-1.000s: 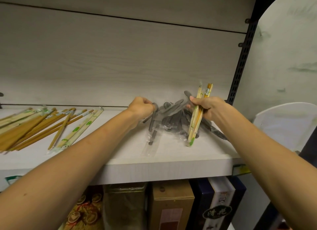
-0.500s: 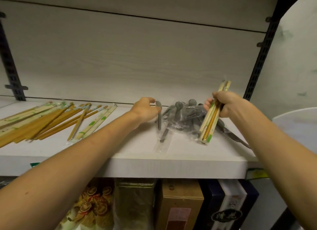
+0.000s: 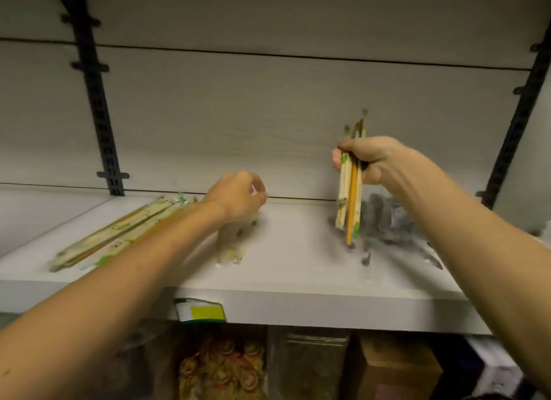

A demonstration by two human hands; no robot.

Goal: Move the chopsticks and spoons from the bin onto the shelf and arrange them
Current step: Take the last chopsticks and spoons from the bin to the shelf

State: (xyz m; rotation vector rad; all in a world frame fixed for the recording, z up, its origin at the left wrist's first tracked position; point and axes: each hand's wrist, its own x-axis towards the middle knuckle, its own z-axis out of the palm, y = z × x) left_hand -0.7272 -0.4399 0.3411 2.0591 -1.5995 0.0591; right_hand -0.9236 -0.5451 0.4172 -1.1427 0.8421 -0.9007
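My right hand [image 3: 369,161] is shut on a small bundle of wrapped bamboo chopsticks [image 3: 350,203], held nearly upright above the white shelf [image 3: 298,268]. Just right of the bundle lies a blurred heap of grey spoons in clear wrappers [image 3: 390,223]. My left hand [image 3: 238,198] hovers over the shelf's middle with curled fingers; motion blur hides whether it grips anything. A few wrapped chopsticks [image 3: 231,249] lie directly below it. A larger row of chopsticks [image 3: 119,235] lies slanted on the shelf's left part.
Black slotted uprights [image 3: 100,110] stand against the pale back panel at left and far right. A green and yellow price label [image 3: 202,311] hangs on the shelf's front edge. Packaged goods [image 3: 226,367] and a brown box [image 3: 396,367] fill the shelf below.
My left hand has left the spoon heap and moved left to the chopsticks. My right hand has lifted its bundle higher. The view has swung left.
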